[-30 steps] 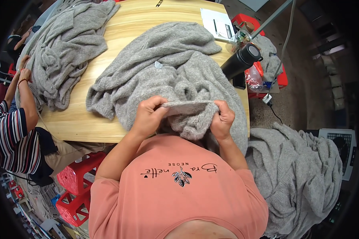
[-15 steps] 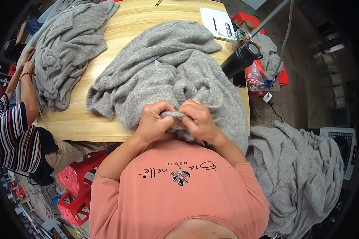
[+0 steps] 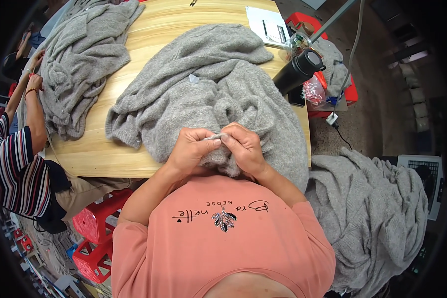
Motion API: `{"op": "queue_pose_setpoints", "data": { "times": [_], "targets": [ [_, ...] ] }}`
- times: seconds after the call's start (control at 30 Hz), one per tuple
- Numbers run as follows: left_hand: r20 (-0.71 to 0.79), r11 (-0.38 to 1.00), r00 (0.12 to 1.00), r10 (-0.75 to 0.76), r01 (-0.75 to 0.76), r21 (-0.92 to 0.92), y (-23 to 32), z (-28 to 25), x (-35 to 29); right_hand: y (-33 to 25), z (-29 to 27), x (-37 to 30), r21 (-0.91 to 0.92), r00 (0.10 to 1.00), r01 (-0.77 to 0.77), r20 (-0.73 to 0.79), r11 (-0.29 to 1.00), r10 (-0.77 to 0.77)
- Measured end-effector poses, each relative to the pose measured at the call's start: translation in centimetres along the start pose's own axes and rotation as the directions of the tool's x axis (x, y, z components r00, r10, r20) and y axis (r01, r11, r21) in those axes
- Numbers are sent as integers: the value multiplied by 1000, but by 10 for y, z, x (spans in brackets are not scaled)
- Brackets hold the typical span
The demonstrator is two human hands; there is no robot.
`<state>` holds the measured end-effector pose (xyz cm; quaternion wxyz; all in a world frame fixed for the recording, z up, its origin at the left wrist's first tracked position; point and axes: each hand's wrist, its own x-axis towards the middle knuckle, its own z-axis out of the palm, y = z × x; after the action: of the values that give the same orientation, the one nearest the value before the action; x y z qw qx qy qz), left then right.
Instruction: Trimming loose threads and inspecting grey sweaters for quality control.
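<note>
A grey knitted garment [image 3: 184, 104] lies bunched on the wooden table in front of me, hanging over the near edge. A small white label [image 3: 194, 78] shows on its upper folds. My left hand [image 3: 194, 148] pinches a bit of its edge between thumb and fingers. Right beside it, my right hand [image 3: 242, 149] grips the same edge, the two thumbs nearly meeting. Only a sliver of knit shows between the fingertips; the rest is covered by my hands.
The wooden table [image 3: 84, 161] carries another grey knit pile [image 3: 79, 64], handled by a co-worker in a striped shirt [image 3: 15, 164]. A black bottle [image 3: 298, 72], a glass jar [image 3: 295, 45] and papers [image 3: 267, 26] stand at the right. More grey knits [image 3: 367, 213] are heaped beside me; red stools [image 3: 102, 213] stand left.
My hands have drawn closer together, and less of the knit edge shows between them. The garment has hardly moved. The co-worker's hands have shifted slightly.
</note>
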<state>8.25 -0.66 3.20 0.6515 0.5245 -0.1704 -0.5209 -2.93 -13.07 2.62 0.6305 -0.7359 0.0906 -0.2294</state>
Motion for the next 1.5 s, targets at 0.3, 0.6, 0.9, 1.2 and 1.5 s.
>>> {"op": "queue_pose_setpoints", "data": {
  "times": [0.3,0.6,0.9,1.2,1.5],
  "targets": [
    [7,963,994,105,-100,-249,11,-19,-5,4,-68,10,-429,976,77,217,900,20],
    [0,940,995,100,-94,-328,31,-23,-10,13,-88,5,-470,972,64,229,880,51],
    [-45,955,998,39,-51,-291,40,10,-11,-51,-50,-1,-553,818,507,65,662,-572],
    [61,988,996,60,-51,-145,31,13,-7,-40,-13,14,-446,718,677,224,586,-659],
    [26,991,991,130,-131,16,27,10,-9,-28,-10,19,-547,688,679,241,490,-685]
  ]
}}
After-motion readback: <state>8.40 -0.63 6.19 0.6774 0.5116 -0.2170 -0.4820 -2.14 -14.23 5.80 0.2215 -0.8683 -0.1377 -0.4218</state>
